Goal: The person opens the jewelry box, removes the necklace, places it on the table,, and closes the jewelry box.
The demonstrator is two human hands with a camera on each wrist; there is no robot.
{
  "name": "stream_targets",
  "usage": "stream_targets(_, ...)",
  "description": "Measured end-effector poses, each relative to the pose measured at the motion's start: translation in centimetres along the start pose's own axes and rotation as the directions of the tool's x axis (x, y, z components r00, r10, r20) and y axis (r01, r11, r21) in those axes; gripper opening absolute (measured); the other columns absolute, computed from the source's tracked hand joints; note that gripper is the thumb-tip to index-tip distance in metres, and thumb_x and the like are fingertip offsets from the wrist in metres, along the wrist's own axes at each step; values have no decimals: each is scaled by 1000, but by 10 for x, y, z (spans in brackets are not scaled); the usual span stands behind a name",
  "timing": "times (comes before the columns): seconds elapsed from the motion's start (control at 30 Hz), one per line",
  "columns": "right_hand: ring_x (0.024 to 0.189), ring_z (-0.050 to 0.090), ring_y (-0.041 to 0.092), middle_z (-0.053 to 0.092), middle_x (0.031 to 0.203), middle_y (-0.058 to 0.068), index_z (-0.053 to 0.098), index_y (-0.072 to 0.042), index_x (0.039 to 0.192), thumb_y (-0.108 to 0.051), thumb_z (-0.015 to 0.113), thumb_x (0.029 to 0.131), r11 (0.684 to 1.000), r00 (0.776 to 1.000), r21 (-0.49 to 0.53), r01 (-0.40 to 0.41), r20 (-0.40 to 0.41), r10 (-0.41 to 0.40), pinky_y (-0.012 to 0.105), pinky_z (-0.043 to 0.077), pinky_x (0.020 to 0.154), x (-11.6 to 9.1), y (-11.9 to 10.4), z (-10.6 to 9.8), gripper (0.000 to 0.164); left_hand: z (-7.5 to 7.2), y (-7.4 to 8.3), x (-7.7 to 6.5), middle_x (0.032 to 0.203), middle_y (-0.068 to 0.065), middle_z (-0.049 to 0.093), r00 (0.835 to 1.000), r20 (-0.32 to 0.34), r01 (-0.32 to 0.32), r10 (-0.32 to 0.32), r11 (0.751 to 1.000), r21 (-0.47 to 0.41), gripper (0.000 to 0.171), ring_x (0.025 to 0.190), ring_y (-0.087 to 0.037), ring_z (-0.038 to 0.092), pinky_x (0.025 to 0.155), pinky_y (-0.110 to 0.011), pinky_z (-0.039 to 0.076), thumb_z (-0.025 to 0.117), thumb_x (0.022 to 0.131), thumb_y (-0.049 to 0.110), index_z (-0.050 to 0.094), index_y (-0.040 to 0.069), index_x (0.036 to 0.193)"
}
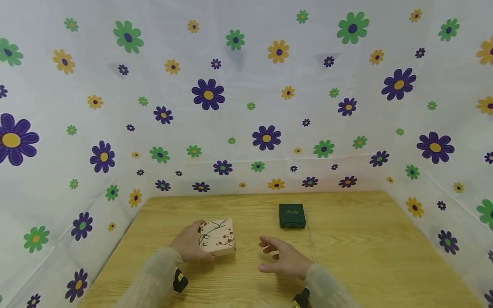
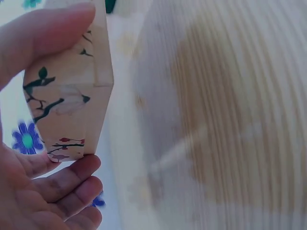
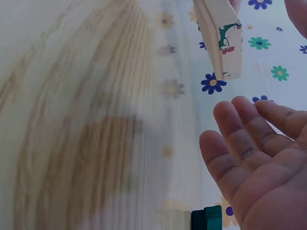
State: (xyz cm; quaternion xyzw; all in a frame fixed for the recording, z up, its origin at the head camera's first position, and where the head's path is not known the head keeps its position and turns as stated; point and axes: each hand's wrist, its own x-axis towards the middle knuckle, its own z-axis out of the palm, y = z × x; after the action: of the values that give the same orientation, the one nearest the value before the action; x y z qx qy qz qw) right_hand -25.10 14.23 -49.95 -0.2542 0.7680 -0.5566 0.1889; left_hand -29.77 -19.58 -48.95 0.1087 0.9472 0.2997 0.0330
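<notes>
My left hand (image 1: 191,244) grips a cream box (image 1: 217,236) patterned with dark branches and red blossoms. In the left wrist view the thumb lies along one side of the flowered box (image 2: 72,103), and the fingers hold the opposite side. The right hand (image 1: 286,258) is held to the right of this box, apart from it. Nothing lies between the right hand's loosely spread fingers (image 3: 230,165), and the box (image 3: 230,48) shows beyond them in the right wrist view.
Toward the back of the wooden table (image 1: 346,239) sits a dark green box (image 1: 292,215) with gold lettering. A thin cord or chain (image 1: 310,239) runs from beside it toward the right wrist. White flowered cloth (image 1: 239,124) encloses the back and sides.
</notes>
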Motion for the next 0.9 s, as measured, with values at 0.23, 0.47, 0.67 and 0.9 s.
stream_targets(0.23,125,44,35,39,144,18,27,-3,150,-32,72,88,1000,1000,0,-18,-4,18,52,40,99,-7,1,-5,82,15,32,-5,136,-14,49,996,46,-71,73,997,-36,123,122,-35,48,101,-54,39,96,49,41,31,4,147)
stream_targets(0.47,126,43,34,36,147,16,24,-4,151,-31,75,85,1000,999,-18,-24,-39,24,53,40,99,-9,5,-7,88,31,60,-9,141,-15,43,987,102,-117,125,990,-82,124,128,-37,40,103,-57,35,94,50,45,29,7,148)
stream_targets(0.67,129,40,36,30,151,16,19,-6,153,-33,81,78,999,995,-21,-28,-92,26,55,37,101,-13,9,-9,102,51,75,-10,140,-13,44,978,128,-146,164,980,-136,124,128,-36,40,104,-56,34,94,49,47,30,7,148)
stream_targets(0.9,130,38,32,28,152,14,6,-7,155,-34,83,75,997,997,-65,-43,-64,39,51,38,102,-19,9,-18,115,65,82,-10,134,-11,45,974,152,-141,169,973,-181,126,121,-31,44,99,-53,40,93,48,51,30,8,148)
